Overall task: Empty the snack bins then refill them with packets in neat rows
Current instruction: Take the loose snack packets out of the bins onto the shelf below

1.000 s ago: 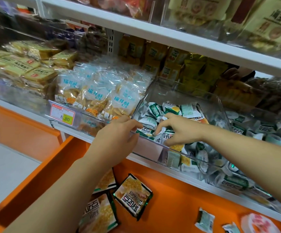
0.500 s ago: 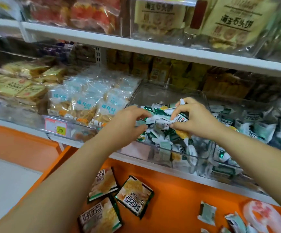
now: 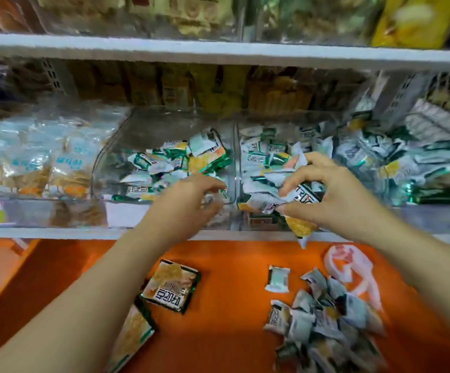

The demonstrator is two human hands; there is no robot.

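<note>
At the middle shelf: two clear plastic snack bins, the left bin (image 3: 112,160) and the right bin (image 3: 334,122), stand side by side and share a dividing wall. Both hold loose packets in a jumble, none in rows.
Packets' look: the small sachets (image 3: 180,160) are pillow-shaped, white and green with a yellow patch and dark lettering. They are glossy, crinkled and lie at every angle.
Right hand (image 3: 326,195): over the front of the right bin, fingers and thumb closed round a handful of packets (image 3: 261,196). One yellow-ended sachet dangles below the hand, past the shelf edge (image 3: 57,232).
Left hand (image 3: 188,203): at the front lip of the left bin, fingers curled. Blur hides whether they pinch anything.
Below the shelf: an orange tabletop (image 3: 232,262) carries a heap of the same sachets (image 3: 326,321) on the right, with a lone sachet (image 3: 278,278) just beside it. A pink and white packet (image 3: 350,270) lies behind the heap, and two larger square packets (image 3: 171,288) lie near the left forearm.
Handling: these look very light, soft and air-puffed, in slippery film. A loose bunch will probably shed pieces, so scooping a few with the fingers underneath, or pinching a crimped end seal, seems safest. Hard squeezing could crush the contents.
Stage: emptying appears under way; refilling has not begun.
Neighbouring bin: blue-labelled clear bags (image 3: 65,168) sit to the left, blurred.
</note>
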